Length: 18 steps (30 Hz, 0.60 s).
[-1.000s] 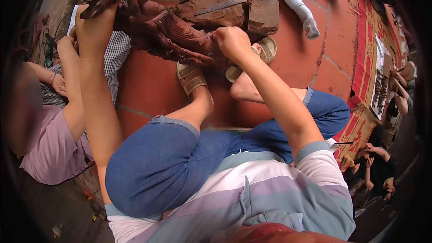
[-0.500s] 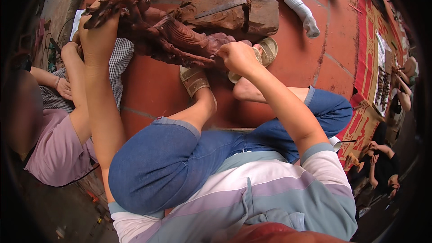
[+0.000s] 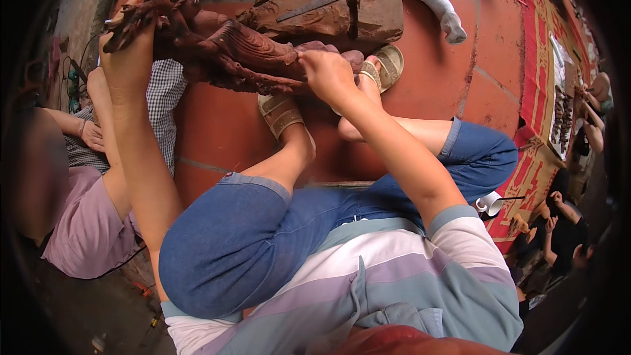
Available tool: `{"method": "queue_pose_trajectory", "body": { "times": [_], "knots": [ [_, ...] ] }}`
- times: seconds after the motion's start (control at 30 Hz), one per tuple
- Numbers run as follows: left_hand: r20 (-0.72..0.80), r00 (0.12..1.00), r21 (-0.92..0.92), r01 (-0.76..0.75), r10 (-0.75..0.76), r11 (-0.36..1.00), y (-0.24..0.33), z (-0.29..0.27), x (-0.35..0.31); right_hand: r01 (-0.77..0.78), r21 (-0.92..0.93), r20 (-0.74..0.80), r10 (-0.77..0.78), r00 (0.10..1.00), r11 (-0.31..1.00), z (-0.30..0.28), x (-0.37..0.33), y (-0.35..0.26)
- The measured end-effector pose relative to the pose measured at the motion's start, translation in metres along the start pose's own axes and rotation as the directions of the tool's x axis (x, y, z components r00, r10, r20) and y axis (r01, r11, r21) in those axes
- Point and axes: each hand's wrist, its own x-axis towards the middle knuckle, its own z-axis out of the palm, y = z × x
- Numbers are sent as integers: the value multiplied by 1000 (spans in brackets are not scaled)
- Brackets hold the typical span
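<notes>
A long reddish-brown wood carving (image 3: pixel 246 46) with flowing folds and a jagged, branch-like end lies slantwise before me, its far end near my sandalled feet. My left hand (image 3: pixel 128 23) grips the branch-like end, its fingers mostly hidden behind the carved wood. Against the carving's lower part, my right hand (image 3: pixel 325 73) is closed in a pinch at the surface. Whatever those fingers hold, if anything, is hidden.
Just beyond lies a rough wood block (image 3: pixel 378 13) with a flat metal strip (image 3: pixel 315 3) on top. A co-worker (image 3: pixel 92 217) sits close on my left. Another person's socked foot (image 3: pixel 440 10) rests on the tiles. A white mug (image 3: pixel 490 204) stands by my right knee.
My right hand has shifted left along the carving. The whole view has moved slightly, bringing the carving and left hand a little further left and more of the mug into sight.
</notes>
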Motion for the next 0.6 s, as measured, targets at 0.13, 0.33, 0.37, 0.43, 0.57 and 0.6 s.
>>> {"method": "queue_pose_trajectory", "body": {
  "times": [0.13, 0.33, 0.37, 0.43, 0.57, 0.6],
  "knots": [
    [-7, 975, -132, 217, -220, 967, 5, -1, -5, -6, -69, 332, 29, 943, 998, -46, -18, -13],
    [-21, 976, -115, 213, -217, 970, -10, 4, -4, -28, 18, 78, 27, 997, 999, -6, -11, -11],
    [-21, 971, -121, 233, -237, 965, -15, 7, -7, 17, -47, 145, -10, 989, 999, -11, -21, -7],
    [-40, 959, -118, 275, -281, 954, -24, 6, -15, -1, -50, 262, 14, 965, 999, -32, -19, -7],
    [-44, 974, -93, 216, -221, 972, -16, -2, -12, 56, 90, -54, -51, 997, 994, -25, -5, -10],
    [-43, 980, -78, 190, -194, 979, -13, -3, -7, 59, -53, 96, -53, 994, 997, -13, -8, -11]
  ]
}}
